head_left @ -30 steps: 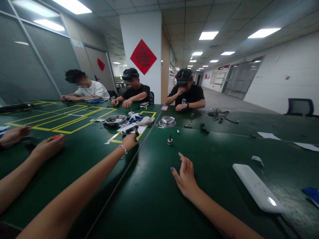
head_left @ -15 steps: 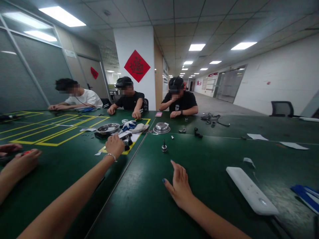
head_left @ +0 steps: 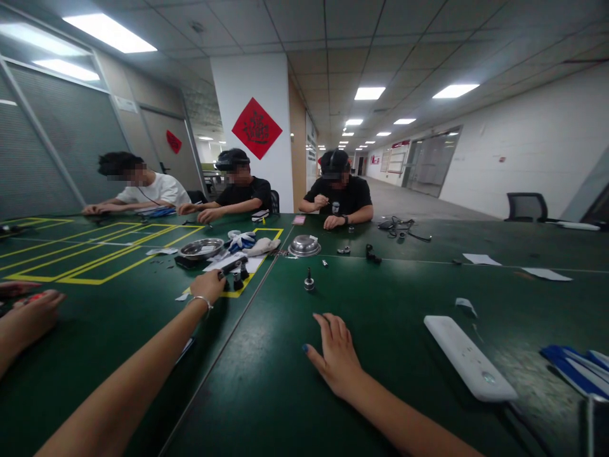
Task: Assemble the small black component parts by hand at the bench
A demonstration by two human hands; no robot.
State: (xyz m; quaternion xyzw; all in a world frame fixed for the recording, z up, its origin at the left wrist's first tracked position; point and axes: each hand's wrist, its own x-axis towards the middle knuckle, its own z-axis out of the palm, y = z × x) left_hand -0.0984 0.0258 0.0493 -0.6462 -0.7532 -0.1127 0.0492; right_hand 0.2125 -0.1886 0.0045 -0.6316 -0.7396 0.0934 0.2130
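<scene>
A black cylindrical tool (head_left: 234, 264) slanted across white paper (head_left: 255, 263), its near end at the left hand (head_left: 208, 287); whether those fingers were clamped on it could not be told. Two small black pieces (head_left: 238, 282) stood just beside it. The right hand (head_left: 337, 355), thumb and fingers apart, was over the tabletop (head_left: 266, 381), nearest a metal piece (head_left: 309, 284) with an upright stem. Beyond sat a domed metal dish (head_left: 304, 245).

From afar, I see shiny metal on the stemmed fitting (head_left: 309, 284) and upturned bowl (head_left: 304, 244), smooth plastic on the power strip (head_left: 469, 360).
</scene>
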